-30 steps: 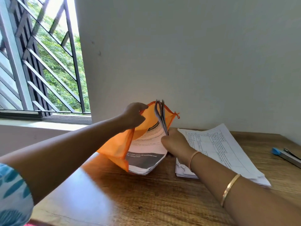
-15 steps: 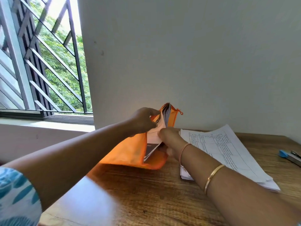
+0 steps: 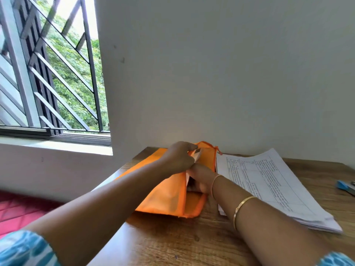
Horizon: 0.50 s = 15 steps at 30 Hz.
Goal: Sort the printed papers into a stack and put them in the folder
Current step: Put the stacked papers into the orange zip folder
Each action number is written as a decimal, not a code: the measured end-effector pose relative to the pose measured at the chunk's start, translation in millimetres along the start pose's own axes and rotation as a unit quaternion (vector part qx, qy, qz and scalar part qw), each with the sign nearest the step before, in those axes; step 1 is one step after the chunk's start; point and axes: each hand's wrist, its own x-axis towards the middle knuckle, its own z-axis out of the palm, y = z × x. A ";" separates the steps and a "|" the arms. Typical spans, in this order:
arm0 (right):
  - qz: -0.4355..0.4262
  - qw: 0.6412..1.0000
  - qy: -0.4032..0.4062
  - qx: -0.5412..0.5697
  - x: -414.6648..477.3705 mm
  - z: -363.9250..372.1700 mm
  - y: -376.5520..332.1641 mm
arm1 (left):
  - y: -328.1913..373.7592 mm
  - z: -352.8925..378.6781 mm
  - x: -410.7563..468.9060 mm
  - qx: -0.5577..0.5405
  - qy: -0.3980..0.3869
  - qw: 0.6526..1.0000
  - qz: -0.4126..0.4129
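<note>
Head view, left hand (image 3: 178, 160) pinching orange folder (image 3: 169, 194) rim, right hand (image 3: 201, 177) inside, grip hidden

folder (image 3: 167, 191) lies on the table (image 3: 172, 244), paper stack (image 3: 269, 181) just right of it.

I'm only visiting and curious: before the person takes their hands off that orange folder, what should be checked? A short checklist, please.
1. Folder mouth held open: ok; the left hand grips the orange folder at its upper edge.
2. Are the inserted papers fully inside: not ok; a corner shows at the mouth.
3. Is the right hand clear of the opening: not ok; it is inside, fingers partly hidden.
4. All papers filed: not ok; a printed stack lies on the table beside the folder.
5. Sheets inside uncreased: cannot tell.
</note>
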 end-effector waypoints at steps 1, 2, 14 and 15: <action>0.004 1.000 -0.010 -0.003 -7.0 -3.8 -3.2 | 0.0 0.1 -0.1 0.008 -0.001 1.000 -0.010; -0.001 1.000 -0.014 -0.016 -8.7 -12.2 -4.8 | -0.9 0.7 -0.5 0.021 0.000 1.000 -0.015; -0.092 0.941 0.242 -0.219 -45.1 -138.8 -0.4 | 11.2 63.1 4.5 0.353 -0.138 0.924 -0.045; -0.107 0.919 0.256 -0.280 -46.6 -145.9 2.9 | 12.9 66.2 5.9 0.367 -0.115 0.922 -0.041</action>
